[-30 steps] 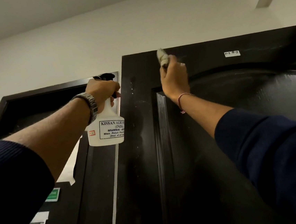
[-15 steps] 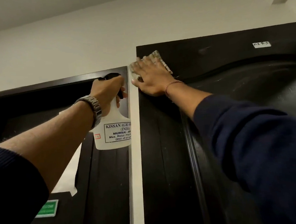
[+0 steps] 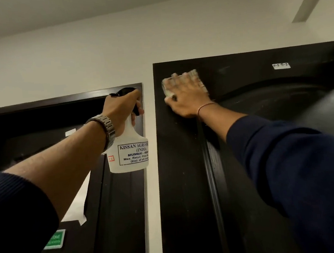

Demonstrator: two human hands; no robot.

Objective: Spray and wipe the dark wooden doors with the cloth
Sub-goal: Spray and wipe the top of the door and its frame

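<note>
Right hand [image 3: 188,97] has swung left, now pressing the cloth [image 3: 195,76] flat on the door [image 3: 187,175] near its top corner. That corner's getting wiped. Left hand [image 3: 119,110] grips the bottle [image 3: 128,152], idle.

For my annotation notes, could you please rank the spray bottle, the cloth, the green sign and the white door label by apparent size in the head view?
1. spray bottle
2. cloth, mostly hidden under the right hand
3. green sign
4. white door label

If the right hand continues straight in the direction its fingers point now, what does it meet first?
The right hand, flat on the pale cloth, points up the dark wooden door. It would probably reach the door's top edge first, then the bare white wall above; depth is unclear.
</note>
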